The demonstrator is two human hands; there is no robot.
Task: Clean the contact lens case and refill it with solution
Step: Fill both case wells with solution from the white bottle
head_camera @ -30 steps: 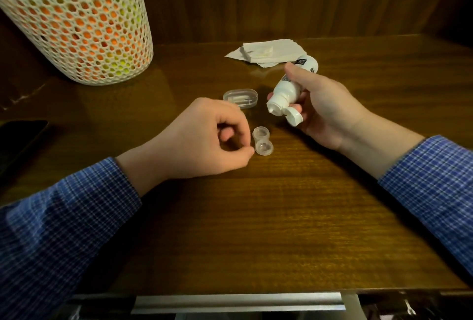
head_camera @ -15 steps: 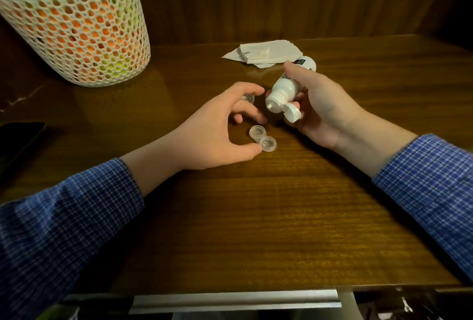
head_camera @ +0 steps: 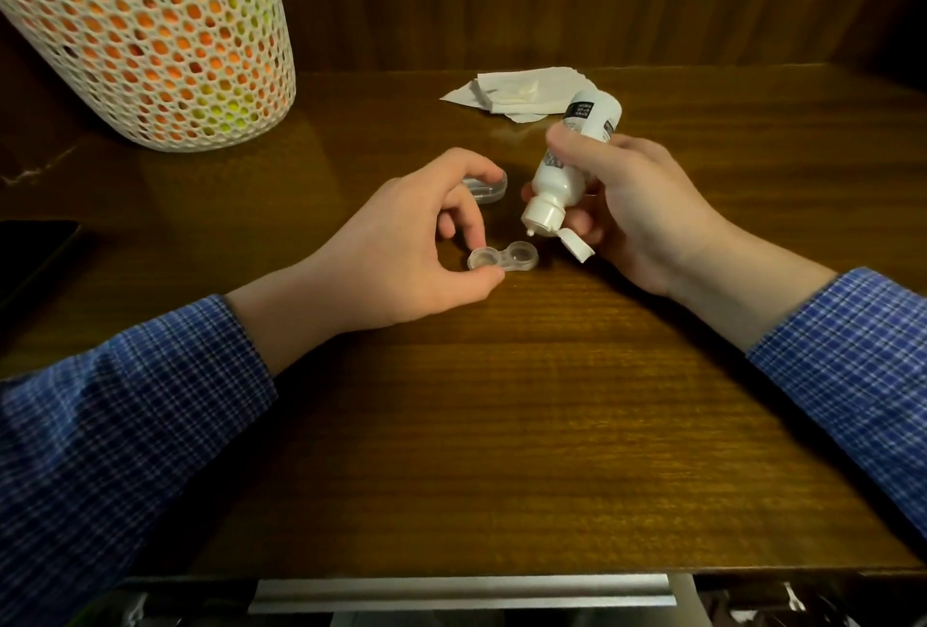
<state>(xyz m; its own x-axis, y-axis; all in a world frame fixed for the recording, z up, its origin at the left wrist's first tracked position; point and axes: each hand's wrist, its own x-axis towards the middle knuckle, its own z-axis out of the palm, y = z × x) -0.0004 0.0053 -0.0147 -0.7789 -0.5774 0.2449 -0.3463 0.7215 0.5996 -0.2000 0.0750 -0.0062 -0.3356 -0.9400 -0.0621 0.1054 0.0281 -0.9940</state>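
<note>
Pinched between the thumb and a fingertip of the left hand (head_camera: 401, 245), the lens case (head_camera: 503, 259) lies flat on the table (head_camera: 501, 425) with both of its round wells open and facing up — the grip closes on the left well, while the right well stands free. The right hand (head_camera: 637, 210) is wrapped firmly around a white bottle (head_camera: 567, 169) of solution, tilted so its nozzle points down and to the left, just above and beside the right well but not touching it. The bottle's flip cap (head_camera: 576, 245) hangs open on its hinge below the fingers.

The case sits near the middle of the table, somewhat toward the back edge. Just behind the left hand's fingers lies a small clear lid (head_camera: 489, 187), partly hidden by them. Further back, close to the back edge, lies a folded white tissue (head_camera: 521, 92). A white mesh basket (head_camera: 150, 39) with orange and yellow-green contents stands at the back left corner. A dark flat thing (head_camera: 30, 255) lies at the left edge — too dim to tell what it is. Both forearms wear blue checked sleeves (head_camera: 125, 425).
</note>
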